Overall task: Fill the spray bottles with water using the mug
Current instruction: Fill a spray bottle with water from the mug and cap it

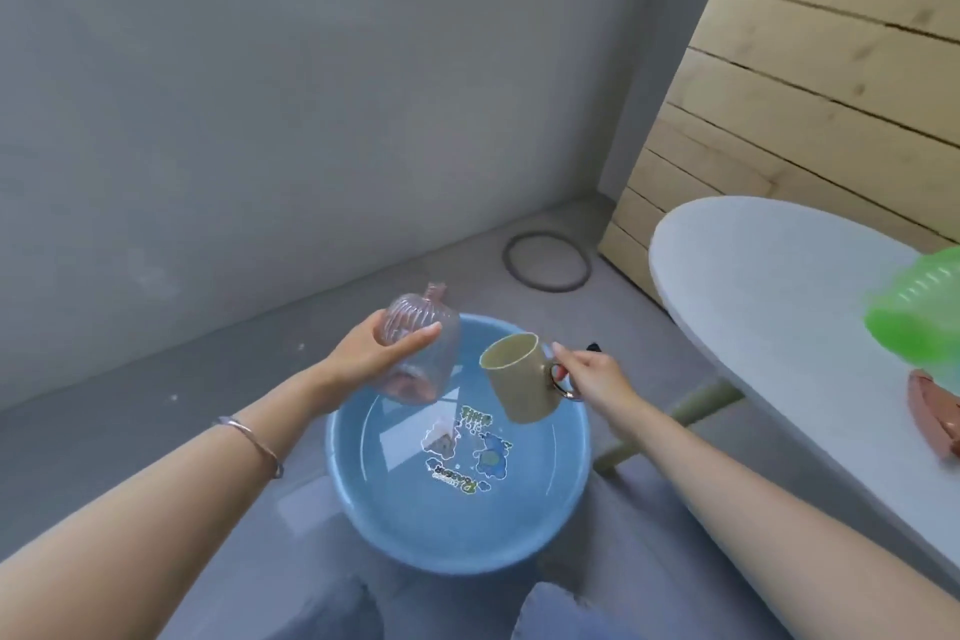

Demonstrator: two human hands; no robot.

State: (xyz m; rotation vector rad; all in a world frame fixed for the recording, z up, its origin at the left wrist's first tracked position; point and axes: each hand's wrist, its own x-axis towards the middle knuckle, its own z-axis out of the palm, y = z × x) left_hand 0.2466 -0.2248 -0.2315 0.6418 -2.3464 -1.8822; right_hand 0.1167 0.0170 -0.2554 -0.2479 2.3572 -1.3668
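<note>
My left hand (371,353) wraps fingers (415,335) round the pink bottle (428,364). My right hand (592,374) pinches the mug (519,382) by its handle, over the basin (353,483).

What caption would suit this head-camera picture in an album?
Above a blue basin, the left hand holds a pink bottle, the right hand a beige mug by its handle.

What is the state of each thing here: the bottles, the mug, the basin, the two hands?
Basin: on the floor, holding water.
Pink bottle: tilted above the basin, no spray head on.
Mug: tilted, held above the water.
Left hand: grips the pink bottle.
Right hand: holds the mug's handle.
Green bottle: too blurred to tell.
</note>
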